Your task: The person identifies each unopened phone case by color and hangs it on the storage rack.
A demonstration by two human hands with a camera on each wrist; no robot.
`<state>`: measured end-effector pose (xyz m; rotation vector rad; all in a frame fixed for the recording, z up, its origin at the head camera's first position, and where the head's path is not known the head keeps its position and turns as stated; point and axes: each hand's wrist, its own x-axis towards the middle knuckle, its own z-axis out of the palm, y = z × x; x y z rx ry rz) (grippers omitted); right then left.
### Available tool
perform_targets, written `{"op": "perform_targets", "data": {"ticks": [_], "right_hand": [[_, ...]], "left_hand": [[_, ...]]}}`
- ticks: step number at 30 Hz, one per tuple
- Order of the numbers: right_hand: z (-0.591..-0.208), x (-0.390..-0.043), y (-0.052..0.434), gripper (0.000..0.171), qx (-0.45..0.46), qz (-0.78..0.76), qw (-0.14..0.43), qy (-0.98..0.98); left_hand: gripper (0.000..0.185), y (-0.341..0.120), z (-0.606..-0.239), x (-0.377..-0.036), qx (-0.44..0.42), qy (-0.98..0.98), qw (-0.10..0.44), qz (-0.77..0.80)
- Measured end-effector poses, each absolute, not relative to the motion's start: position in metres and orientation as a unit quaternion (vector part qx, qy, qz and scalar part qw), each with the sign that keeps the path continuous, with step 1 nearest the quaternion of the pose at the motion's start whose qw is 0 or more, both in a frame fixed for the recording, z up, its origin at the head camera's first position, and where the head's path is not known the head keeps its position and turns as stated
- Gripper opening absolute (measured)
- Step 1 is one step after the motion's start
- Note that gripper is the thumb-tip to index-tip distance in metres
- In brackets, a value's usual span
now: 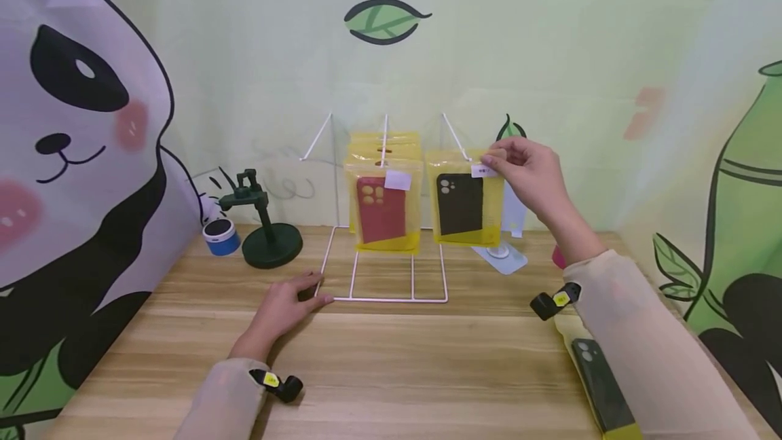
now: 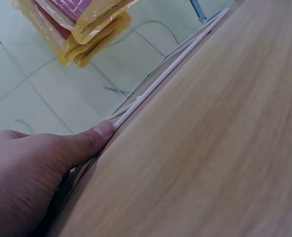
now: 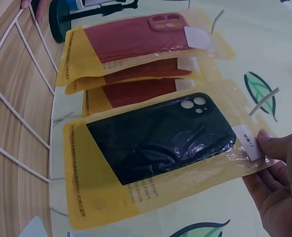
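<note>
A clear-and-yellow bag with a dark phone case (image 1: 461,204) hangs upright at the right prong of a white wire rack (image 1: 391,301). My right hand (image 1: 531,172) pinches this bag by its upper corner, thumb beside the white label (image 3: 248,142). The prong's tip (image 3: 265,101) shows at the bag's top edge. On the middle prong hang several similar bags, a red phone case (image 1: 381,212) in front. At the rack's front left corner, my left hand (image 1: 284,307) holds the base wire, its thumb (image 2: 94,140) against the wire.
Left of the rack stand a dark green stand (image 1: 271,244) with a round base and a blue-and-white cylinder (image 1: 221,237). A light blue flat piece (image 1: 510,262) lies behind at the right. Another bagged dark phone case (image 1: 601,382) lies under my right forearm.
</note>
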<state>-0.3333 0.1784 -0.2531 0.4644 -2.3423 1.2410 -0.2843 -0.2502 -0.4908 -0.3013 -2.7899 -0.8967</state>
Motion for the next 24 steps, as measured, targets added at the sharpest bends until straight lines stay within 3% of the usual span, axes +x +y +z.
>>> {"op": "perform_targets", "data": {"ticks": [16,24], "right_hand": [[-0.245,-0.369,0.171,0.021,0.159,0.39,0.245,-0.873],[-0.248,-0.365,0.191,0.024,0.134,0.387,0.224,-0.884]], "left_hand": [[0.064,-0.247,-0.491,-0.285,-0.104,-0.943,0.099,-0.299],[0.065,-0.25,-0.494,-0.286,-0.104,-0.942,0.099,-0.303]]}}
